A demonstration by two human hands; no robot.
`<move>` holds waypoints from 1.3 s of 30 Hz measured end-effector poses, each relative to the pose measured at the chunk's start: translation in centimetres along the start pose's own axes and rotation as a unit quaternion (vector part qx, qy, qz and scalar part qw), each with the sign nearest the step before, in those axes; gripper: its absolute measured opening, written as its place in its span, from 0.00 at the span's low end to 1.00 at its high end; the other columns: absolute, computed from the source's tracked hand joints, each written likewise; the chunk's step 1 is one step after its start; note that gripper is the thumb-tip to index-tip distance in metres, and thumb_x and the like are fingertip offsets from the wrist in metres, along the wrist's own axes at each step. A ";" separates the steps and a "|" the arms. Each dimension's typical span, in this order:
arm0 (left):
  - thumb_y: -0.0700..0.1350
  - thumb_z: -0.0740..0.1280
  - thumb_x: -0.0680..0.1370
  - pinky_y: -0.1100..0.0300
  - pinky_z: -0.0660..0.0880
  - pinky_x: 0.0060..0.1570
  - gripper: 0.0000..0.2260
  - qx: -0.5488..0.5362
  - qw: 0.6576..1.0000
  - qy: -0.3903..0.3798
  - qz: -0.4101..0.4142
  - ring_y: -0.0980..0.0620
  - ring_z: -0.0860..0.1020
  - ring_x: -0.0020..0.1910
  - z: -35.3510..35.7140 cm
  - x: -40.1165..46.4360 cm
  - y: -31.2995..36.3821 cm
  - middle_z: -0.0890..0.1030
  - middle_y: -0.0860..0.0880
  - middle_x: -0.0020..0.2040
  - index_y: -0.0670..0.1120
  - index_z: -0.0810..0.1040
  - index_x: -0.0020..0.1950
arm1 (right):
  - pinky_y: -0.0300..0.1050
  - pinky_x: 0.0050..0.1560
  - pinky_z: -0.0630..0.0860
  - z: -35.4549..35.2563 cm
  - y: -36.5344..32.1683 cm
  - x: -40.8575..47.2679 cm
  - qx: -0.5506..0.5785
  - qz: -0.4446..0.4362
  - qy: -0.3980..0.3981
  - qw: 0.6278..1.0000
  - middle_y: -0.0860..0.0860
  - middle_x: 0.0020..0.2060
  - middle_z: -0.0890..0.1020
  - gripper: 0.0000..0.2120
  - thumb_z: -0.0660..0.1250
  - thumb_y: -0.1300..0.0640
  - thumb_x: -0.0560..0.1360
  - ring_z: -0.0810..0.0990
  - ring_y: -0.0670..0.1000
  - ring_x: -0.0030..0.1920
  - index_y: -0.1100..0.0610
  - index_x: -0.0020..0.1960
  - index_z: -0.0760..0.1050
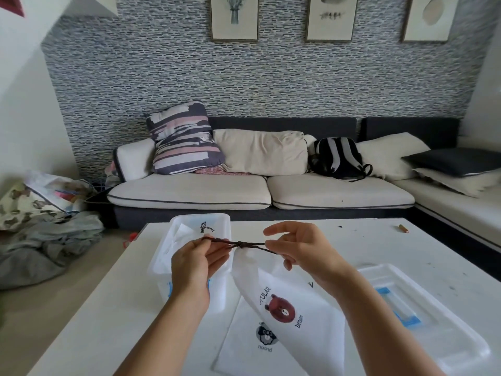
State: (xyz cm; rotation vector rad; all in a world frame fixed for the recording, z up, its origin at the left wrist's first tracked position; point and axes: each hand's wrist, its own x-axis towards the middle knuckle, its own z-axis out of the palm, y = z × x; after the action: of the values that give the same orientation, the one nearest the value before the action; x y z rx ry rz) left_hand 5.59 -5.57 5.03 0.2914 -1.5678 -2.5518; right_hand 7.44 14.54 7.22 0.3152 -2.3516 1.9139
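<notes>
The bear-print pouch [284, 302] hangs above the desk [108, 321], its mouth already gathered tight where the dark drawstring [230, 242] bunches into a knot. The left hand [199, 263] and right hand [303, 253] each have their grip pinched on a cord end, pulling outward. Closing looks nearly finished; a second pouch [252, 335] lies flat beneath, probably next, near the open box [189, 232]
</notes>
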 end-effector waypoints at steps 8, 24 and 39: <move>0.42 0.59 0.84 0.44 0.81 0.43 0.12 -0.009 0.984 -0.104 -0.146 0.42 0.83 0.56 0.1 -0.6 -1.0 0.86 0.46 0.55 0.40 0.78 0.62 | 0.62 0.48 0.81 0.8 1.5 -0.3 -0.097 0.006 0.026 0.995 0.43 0.23 0.66 0.22 0.84 0.52 0.64 0.72 0.46 0.27 0.53 0.54 0.81; 0.52 0.56 0.84 0.48 0.76 0.56 0.14 -0.124 0.967 -0.117 -0.191 0.40 0.79 0.54 -0.6 -0.8 -0.9 0.82 0.42 0.58 0.45 0.75 0.52 | 0.27 0.47 0.72 5.6 3.0 -0.2 -0.267 -0.069 0.013 0.961 0.41 0.56 0.70 0.31 0.83 0.42 0.58 0.75 0.35 0.49 0.40 0.58 0.77; 0.47 0.58 0.82 0.51 0.71 0.63 0.16 0.672 0.726 -0.002 0.145 0.44 0.73 0.65 -7.1 3.8 0.8 0.77 0.48 0.66 0.49 0.72 0.69 | 0.36 0.23 0.63 10.1 -0.8 10.1 -0.051 0.026 0.223 0.973 0.43 0.19 0.68 0.21 0.74 0.52 0.72 0.64 0.44 0.21 0.55 0.28 0.67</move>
State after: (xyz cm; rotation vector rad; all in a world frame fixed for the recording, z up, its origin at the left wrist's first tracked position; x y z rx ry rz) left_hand 3.58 -12.87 2.21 0.1118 -2.8311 -0.7534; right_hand -1.66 3.48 7.93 -0.1713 -2.1569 1.6580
